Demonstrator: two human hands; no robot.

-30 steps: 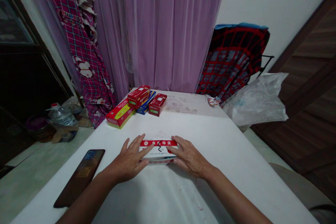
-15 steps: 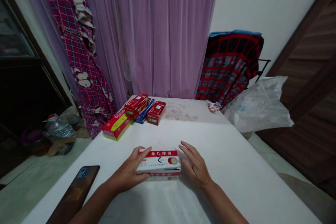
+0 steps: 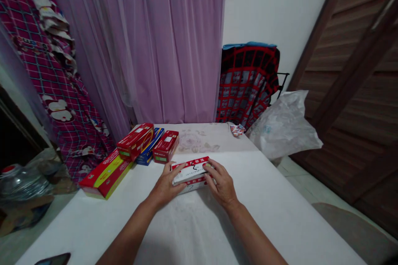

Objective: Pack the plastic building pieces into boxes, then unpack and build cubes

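A red-and-white ink-paste box (image 3: 192, 170) lies on the white table, tilted a little with its right end farther back. Its top has a red band with white characters and a black pen mark; the front face carries a similar band. Whether it is one box or two stacked, I cannot tell. My left hand (image 3: 168, 184) grips the left end, fingers over the top and thumb at the front. Around the right end, my right hand (image 3: 220, 184) has its fingers closed on the top and front, partly covering the print.
Beyond my left hand stand a red-yellow carton (image 3: 107, 174), a red box (image 3: 136, 141) resting partly on it, a blue box (image 3: 151, 147) and another red box (image 3: 166, 146). A phone (image 3: 54, 259) lies near left. A crumpled wrapper (image 3: 238, 130) and plastic bag (image 3: 282, 128) are right.
The box has moved farther from me and turned slightly. My right hand, earlier apart from it with fingers raised, now grips its right end. The view has swung right.
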